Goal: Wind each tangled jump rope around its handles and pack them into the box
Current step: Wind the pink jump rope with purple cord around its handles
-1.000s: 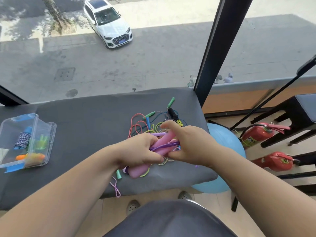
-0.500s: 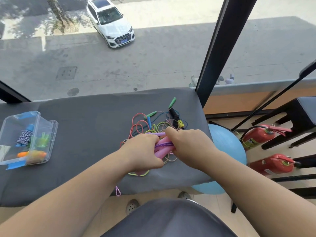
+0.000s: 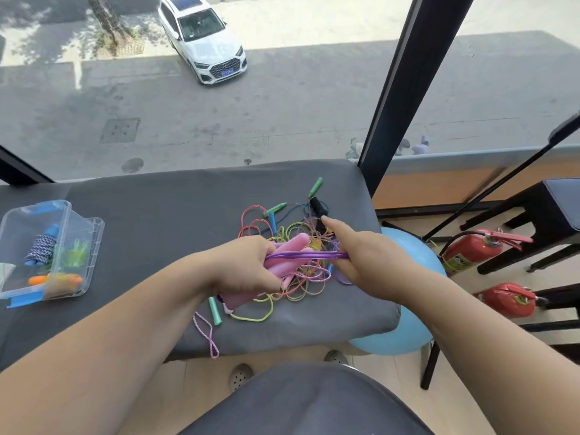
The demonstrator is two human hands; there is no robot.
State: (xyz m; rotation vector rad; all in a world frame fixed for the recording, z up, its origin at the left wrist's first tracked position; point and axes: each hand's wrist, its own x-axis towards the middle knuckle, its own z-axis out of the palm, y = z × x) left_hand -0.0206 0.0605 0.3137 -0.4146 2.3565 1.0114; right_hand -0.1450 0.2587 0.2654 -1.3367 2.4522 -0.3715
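Currently left hand (image 3: 248, 268) grips pink handles (image 3: 282, 262), right hand (image 3: 361, 255) pinches purple rope (image 3: 310, 255) taut between them, above tangled ropes (image 3: 282, 233) on grey table (image 3: 157, 221).

A grey-cushioned bench (image 3: 157, 221) fronts a sunlit window; white car (image 3: 204, 39) outside; two red extinguishers (image 3: 474, 251) on the floor.

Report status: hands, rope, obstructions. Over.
Left hand grips pink handles. Right hand holds purple rope taut from them. Loose tangle underneath; box far left, partly filled.
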